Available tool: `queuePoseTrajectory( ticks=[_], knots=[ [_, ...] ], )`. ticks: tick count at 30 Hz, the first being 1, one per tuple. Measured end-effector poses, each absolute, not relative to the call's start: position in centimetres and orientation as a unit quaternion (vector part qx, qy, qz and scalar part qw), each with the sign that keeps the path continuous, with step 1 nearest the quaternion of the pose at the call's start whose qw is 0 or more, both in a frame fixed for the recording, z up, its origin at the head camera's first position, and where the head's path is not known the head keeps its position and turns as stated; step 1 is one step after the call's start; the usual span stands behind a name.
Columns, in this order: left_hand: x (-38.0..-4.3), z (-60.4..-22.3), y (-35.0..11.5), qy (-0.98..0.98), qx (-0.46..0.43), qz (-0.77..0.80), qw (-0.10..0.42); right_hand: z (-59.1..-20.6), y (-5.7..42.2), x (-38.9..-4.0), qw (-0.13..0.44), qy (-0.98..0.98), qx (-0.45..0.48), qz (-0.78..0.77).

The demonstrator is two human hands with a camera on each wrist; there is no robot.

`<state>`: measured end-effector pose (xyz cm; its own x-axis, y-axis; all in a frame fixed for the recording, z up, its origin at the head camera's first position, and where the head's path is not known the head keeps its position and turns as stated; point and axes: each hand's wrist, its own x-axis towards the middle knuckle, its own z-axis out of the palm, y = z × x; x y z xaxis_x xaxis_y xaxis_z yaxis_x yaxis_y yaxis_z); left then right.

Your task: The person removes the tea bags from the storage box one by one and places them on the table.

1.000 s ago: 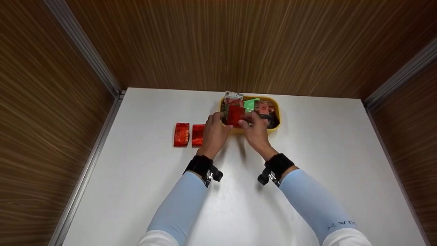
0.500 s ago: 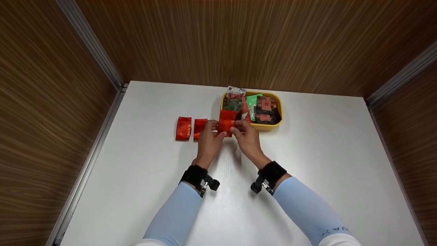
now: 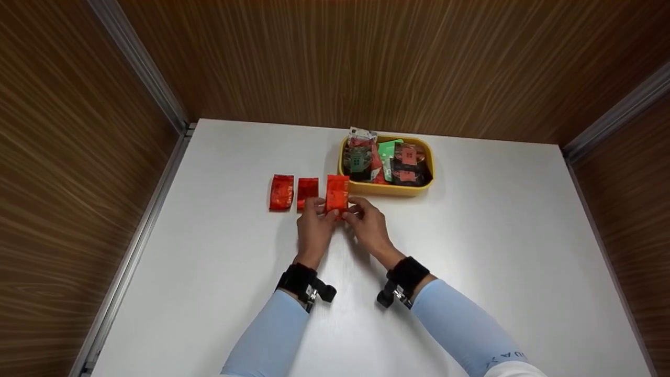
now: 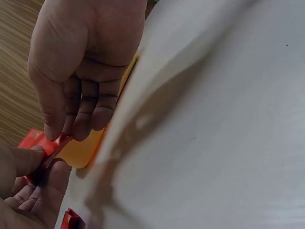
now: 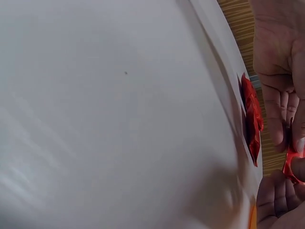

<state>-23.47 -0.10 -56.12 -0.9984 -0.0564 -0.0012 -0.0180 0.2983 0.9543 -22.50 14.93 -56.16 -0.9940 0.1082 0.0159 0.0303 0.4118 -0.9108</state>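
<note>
Left grip [image 3: 313, 229], right grip [image 3: 370, 226] pinch red packet [image 3: 337, 191], bottom partly covered.

A yellow tub [image 3: 387, 189] blocks the way ahead of the right grip [image 3: 370, 225]; the worktop [image 3: 497, 230] to that grip's right is free.

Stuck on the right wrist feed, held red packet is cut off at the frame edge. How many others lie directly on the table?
Observer: Two: the leftmost red packet and a second red packet, both left of the held packet.
Operator: What's farther back, off to the right?
Observer: A yellow bin, whole in the head view.
Operator: Anything in it?
Observer: Yes, a green pack shows among its contents.
</note>
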Motion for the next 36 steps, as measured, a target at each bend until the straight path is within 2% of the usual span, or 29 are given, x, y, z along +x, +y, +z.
queuePoseTrajectory(
  ticks=[8,13,27,36],
  knots=[
    [-23.5,-56.0,-0.7,-0.866,0.021,-0.498,0.036,-56.4,14.5,-22.8,0.012,-0.837,-0.061,0.544],
    [-23.9,-55.5,-1.2,-0.895,0.016,-0.445,0.029,-56.5,14.3,-22.9,0.011,-0.849,-0.049,0.526],
    [-25.8,-54.4,-1.1,-0.925,0.015,-0.378,-0.036,-56.6,14.2,-22.9,-0.023,-0.872,-0.043,0.487],
    [-28.0,-53.9,-1.2,-0.935,0.043,-0.341,-0.087,-56.7,14.7,-22.4,-0.005,-0.874,-0.049,0.484]
  ],
)
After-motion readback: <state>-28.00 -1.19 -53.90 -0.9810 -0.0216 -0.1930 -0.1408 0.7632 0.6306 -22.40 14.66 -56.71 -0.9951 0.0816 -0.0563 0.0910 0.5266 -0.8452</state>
